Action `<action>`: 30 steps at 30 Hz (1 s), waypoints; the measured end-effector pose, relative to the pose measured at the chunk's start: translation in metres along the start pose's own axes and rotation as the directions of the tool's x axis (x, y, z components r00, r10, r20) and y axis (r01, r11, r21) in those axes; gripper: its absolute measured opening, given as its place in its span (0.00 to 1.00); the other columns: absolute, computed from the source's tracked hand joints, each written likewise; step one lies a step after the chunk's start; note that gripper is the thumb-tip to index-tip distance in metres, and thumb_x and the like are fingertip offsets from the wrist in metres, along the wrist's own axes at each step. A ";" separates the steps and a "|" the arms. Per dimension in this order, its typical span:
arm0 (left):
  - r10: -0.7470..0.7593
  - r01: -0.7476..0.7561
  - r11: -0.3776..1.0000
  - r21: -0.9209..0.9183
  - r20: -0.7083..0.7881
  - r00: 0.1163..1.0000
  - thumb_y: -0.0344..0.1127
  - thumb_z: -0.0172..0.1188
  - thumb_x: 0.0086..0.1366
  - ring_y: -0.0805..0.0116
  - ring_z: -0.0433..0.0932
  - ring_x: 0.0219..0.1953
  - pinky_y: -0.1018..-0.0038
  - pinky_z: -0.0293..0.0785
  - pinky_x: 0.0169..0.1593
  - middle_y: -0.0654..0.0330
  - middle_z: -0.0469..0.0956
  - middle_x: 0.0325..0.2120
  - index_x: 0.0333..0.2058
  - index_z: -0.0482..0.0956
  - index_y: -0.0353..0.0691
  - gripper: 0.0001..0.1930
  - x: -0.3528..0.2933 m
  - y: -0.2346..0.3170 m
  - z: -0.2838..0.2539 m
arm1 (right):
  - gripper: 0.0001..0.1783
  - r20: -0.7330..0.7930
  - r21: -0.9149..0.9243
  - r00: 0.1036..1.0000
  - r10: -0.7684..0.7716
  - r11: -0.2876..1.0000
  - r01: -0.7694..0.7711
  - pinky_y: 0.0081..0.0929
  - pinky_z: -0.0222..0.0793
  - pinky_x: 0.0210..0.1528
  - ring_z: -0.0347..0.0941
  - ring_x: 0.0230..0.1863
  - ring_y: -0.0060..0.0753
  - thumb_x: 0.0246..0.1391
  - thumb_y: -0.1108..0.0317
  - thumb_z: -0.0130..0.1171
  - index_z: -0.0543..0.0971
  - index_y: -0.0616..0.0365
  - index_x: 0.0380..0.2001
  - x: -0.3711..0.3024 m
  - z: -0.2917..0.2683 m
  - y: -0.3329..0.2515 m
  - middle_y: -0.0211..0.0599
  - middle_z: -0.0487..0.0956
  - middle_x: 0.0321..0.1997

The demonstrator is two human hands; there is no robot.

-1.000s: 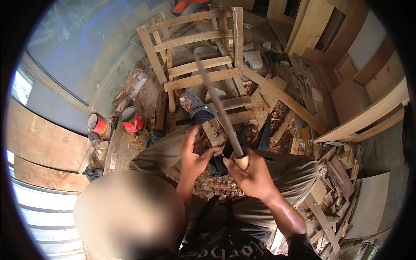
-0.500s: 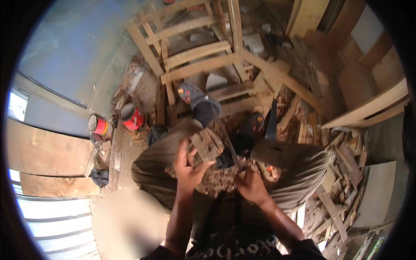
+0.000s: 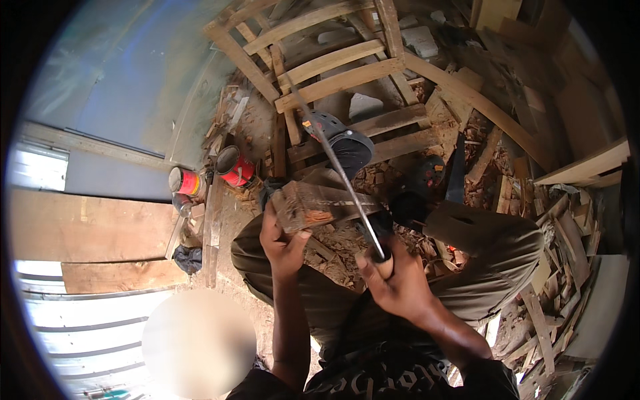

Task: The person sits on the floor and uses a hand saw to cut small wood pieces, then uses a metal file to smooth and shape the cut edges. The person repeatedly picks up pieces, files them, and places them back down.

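Two hands share the work: the left hand point(image 3: 285, 241) clamps a rough reddish-brown wooden block point(image 3: 313, 205) from below, fingers wrapped shut, steadying it over the knees so chips fall clear. The right hand point(image 3: 393, 283) is fisted tight on a long dark-bladed machete point(image 3: 337, 167) — blade laid across the block's top edge, angled toward the pale wooden chair frame point(image 3: 333, 60).

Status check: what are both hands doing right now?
Left hand grips wood block. Right hand holds long blade across it. Wood chips litter lap.
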State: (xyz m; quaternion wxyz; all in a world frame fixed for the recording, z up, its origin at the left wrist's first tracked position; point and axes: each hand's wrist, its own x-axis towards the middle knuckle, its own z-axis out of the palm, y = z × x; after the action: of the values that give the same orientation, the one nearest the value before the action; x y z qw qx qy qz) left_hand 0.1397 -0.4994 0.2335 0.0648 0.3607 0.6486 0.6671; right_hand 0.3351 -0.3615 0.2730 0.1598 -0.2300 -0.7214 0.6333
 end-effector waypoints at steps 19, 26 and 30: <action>0.138 -0.141 0.988 0.054 0.054 0.989 0.30 0.77 0.50 0.58 0.75 0.54 0.62 0.79 0.55 0.48 0.69 0.54 0.61 0.64 0.27 0.42 0.001 0.026 0.057 | 0.16 -0.008 -0.224 1.000 0.009 0.974 -0.011 0.49 0.74 0.34 0.78 0.32 0.68 0.58 0.66 0.61 0.72 0.70 0.41 0.002 -0.020 -0.041 0.60 0.79 0.25; 0.222 -0.225 0.974 0.033 0.063 0.973 0.28 0.77 0.50 0.55 0.76 0.55 0.63 0.80 0.54 0.47 0.70 0.54 0.61 0.65 0.28 0.41 0.021 0.050 0.067 | 0.10 -0.125 -0.113 0.990 -0.062 0.992 0.047 0.25 0.64 0.22 0.67 0.20 0.18 0.58 0.70 0.63 0.73 0.65 0.33 -0.001 -0.032 -0.062 0.37 0.72 0.15; 0.082 -0.085 0.996 0.036 0.092 0.992 0.30 0.77 0.51 0.57 0.76 0.55 0.65 0.78 0.55 0.47 0.70 0.54 0.60 0.67 0.28 0.40 0.025 0.033 0.084 | 0.14 -0.091 -0.241 0.987 0.136 0.958 -0.154 0.35 0.74 0.28 0.83 0.28 0.51 0.57 0.68 0.62 0.74 0.67 0.40 0.010 -0.034 -0.040 0.52 0.80 0.23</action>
State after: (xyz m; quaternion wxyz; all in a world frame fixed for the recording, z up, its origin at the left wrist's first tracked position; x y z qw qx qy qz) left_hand 0.1815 -0.4215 0.2652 0.0589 0.4185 0.6424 0.6393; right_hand 0.3390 -0.3310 0.3169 0.1096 -0.3235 -0.7695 0.5396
